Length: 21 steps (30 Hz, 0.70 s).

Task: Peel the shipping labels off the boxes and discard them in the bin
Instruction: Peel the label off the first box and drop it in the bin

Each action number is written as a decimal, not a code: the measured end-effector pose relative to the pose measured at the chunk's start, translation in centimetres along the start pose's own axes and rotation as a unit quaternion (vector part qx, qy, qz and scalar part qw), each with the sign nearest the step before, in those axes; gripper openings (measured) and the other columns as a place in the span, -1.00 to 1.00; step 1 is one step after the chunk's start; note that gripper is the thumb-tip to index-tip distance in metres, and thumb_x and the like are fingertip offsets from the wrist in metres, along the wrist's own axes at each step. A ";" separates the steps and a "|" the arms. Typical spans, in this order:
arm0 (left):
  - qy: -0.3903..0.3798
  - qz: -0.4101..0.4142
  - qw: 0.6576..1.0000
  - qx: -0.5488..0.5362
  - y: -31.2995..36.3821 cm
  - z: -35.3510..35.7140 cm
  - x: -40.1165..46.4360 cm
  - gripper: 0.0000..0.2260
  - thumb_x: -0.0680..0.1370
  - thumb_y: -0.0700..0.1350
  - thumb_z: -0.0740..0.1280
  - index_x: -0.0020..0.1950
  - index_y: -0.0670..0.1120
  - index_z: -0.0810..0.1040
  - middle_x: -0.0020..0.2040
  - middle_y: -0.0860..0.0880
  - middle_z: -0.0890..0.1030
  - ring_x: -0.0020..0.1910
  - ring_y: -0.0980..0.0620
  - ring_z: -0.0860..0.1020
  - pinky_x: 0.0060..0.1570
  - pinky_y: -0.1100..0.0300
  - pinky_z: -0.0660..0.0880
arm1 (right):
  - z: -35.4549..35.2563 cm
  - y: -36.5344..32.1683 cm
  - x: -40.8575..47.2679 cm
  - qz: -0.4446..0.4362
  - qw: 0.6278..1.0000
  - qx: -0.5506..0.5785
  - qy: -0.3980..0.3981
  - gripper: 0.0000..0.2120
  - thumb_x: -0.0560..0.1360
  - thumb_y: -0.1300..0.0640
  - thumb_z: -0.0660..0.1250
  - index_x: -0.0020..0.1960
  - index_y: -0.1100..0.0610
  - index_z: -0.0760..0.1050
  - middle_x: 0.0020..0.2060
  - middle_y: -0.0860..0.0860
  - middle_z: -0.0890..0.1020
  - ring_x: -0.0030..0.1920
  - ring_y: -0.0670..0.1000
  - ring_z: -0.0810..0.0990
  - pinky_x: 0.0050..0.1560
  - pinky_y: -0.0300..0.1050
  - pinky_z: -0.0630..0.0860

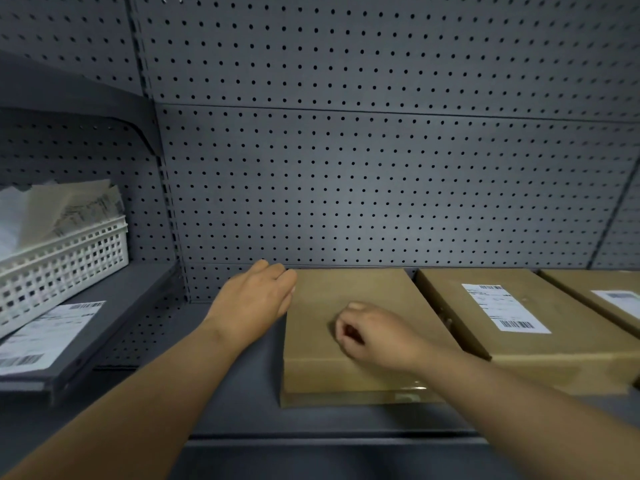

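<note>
On a grey shelf [242,393], the left hand [254,303] rests flat and released against the far-left corner of a bare cardboard box [346,341] while the right hand [374,336] lies loosely curled on its top, grasping nothing visible. Just right, a second box [554,355] carries a shipping label [504,308]; a white bin [65,261] holds papers at far left.

I had three boxes in a row on the shelf [242,393], backed by the pegboard [381,185]: nearest box [346,368] left, second box [540,341] beside it to the right, third box [602,296] at the far right edge. Labels lay on the second [505,308] and third [623,301]. Off left, on a neighbouring shelf, the basket [62,268] sat behind a loose label [45,334].
</note>
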<state>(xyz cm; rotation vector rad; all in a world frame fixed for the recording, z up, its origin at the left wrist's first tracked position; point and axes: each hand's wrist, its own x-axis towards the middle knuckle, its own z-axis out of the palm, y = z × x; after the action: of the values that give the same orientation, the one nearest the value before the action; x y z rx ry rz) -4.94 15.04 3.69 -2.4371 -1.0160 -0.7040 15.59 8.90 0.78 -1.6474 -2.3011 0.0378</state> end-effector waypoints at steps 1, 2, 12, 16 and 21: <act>-0.003 -0.001 1.000 -0.002 0.2 -0.1 0.0 -0.85 0.57 -0.12 0.23 -0.14 -0.17 0.47 -0.21 -0.11 0.55 -0.17 -0.10 0.49 -0.34 0.02 0.55 | -0.5 0.8 -0.5 0.018 1.000 -0.003 -0.006 -0.91 0.46 0.09 0.24 -0.10 0.06 0.50 -0.06 -0.01 0.53 -0.04 -0.02 0.49 -0.03 -0.15 0.43; -0.002 0.000 1.000 -0.003 0.4 -0.3 0.0 -0.85 0.57 -0.12 0.22 -0.13 -0.16 0.47 -0.21 -0.11 0.55 -0.17 -0.10 0.49 -0.34 0.02 0.55 | -1.1 1.6 -1.0 0.038 0.999 -0.013 -0.008 -0.91 0.46 0.11 0.24 -0.10 0.07 0.51 -0.06 0.00 0.53 -0.03 0.00 0.51 -0.02 -0.14 0.44; 0.055 0.044 0.997 -0.015 5.5 -3.5 1.6 -0.84 0.53 -0.17 0.29 -0.24 -0.16 0.43 -0.33 -0.09 0.51 -0.27 -0.05 0.45 -0.49 0.11 0.45 | -5.3 4.7 -3.1 0.167 0.978 -0.046 0.117 -0.89 0.49 0.15 0.23 -0.08 0.09 0.54 -0.07 0.02 0.54 -0.11 0.01 0.51 -0.14 -0.19 0.39; 0.047 0.050 0.997 -0.025 9.3 -4.0 3.4 -0.83 0.60 -0.09 0.15 -0.16 -0.13 0.38 -0.25 -0.03 0.45 -0.18 0.00 0.36 -0.36 0.06 0.49 | -7.1 5.5 -5.3 0.158 0.977 -0.031 0.139 -0.90 0.47 0.17 0.23 -0.12 0.09 0.52 -0.13 -0.02 0.49 -0.10 0.01 0.51 -0.14 -0.14 0.46; 0.045 0.060 0.997 -0.035 16.7 -4.2 6.3 -0.83 0.61 -0.04 0.10 -0.08 -0.09 0.37 -0.12 -0.04 0.50 -0.09 0.00 0.38 -0.28 0.14 0.40 | -10.3 8.8 -10.8 0.170 0.972 -0.036 0.157 -0.90 0.47 0.18 0.22 -0.11 0.12 0.52 -0.09 0.03 0.53 -0.12 0.02 0.51 -0.14 -0.12 0.46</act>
<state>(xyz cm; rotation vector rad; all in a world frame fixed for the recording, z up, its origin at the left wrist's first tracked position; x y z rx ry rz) 10.05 5.26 7.86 -2.4776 -0.8161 -0.8110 29.56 0.23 6.26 -1.9118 -1.7901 -0.2188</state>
